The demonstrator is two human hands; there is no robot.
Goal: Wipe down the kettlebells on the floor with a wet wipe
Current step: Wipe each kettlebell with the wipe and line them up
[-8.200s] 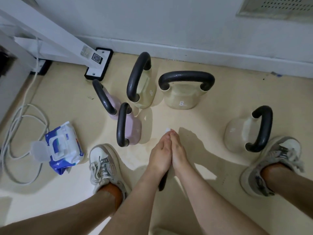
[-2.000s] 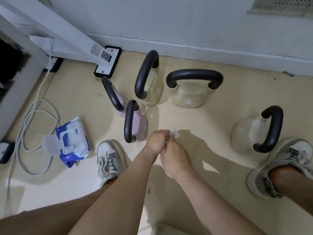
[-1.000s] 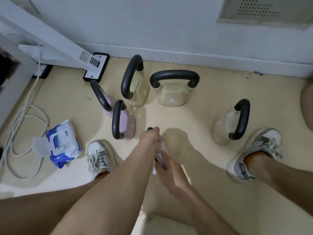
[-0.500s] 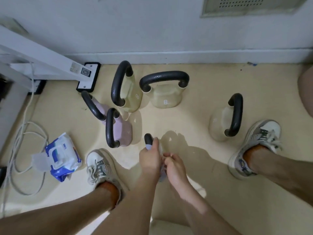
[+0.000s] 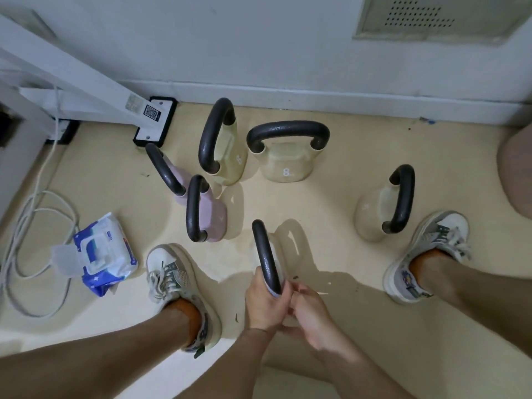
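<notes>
My left hand (image 5: 264, 303) is shut on the near end of a small kettlebell's black handle (image 5: 264, 251); its pale body is mostly hidden under my hands. My right hand (image 5: 312, 316) presses against it from the right, fingers curled on a wet wipe that barely shows. On the floor stand two pink kettlebells (image 5: 214, 217) (image 5: 178, 180) to the left. Two cream kettlebells (image 5: 233, 162) (image 5: 285, 168) stand near the wall. Another cream kettlebell (image 5: 371, 214) sits to the right by my shoe.
An open blue pack of wipes (image 5: 100, 254) lies at left beside a coil of white cable (image 5: 31, 226). A white frame leg with a black foot (image 5: 155, 122) stands by the wall. My shoes (image 5: 172, 277) (image 5: 426, 254) flank the hands. A pinkish round object (image 5: 518, 174) is at the right edge.
Both hands have slid toward me along the held kettlebell's handle, so more of the black handle shows beyond my left hand. The other kettlebells stay put.
</notes>
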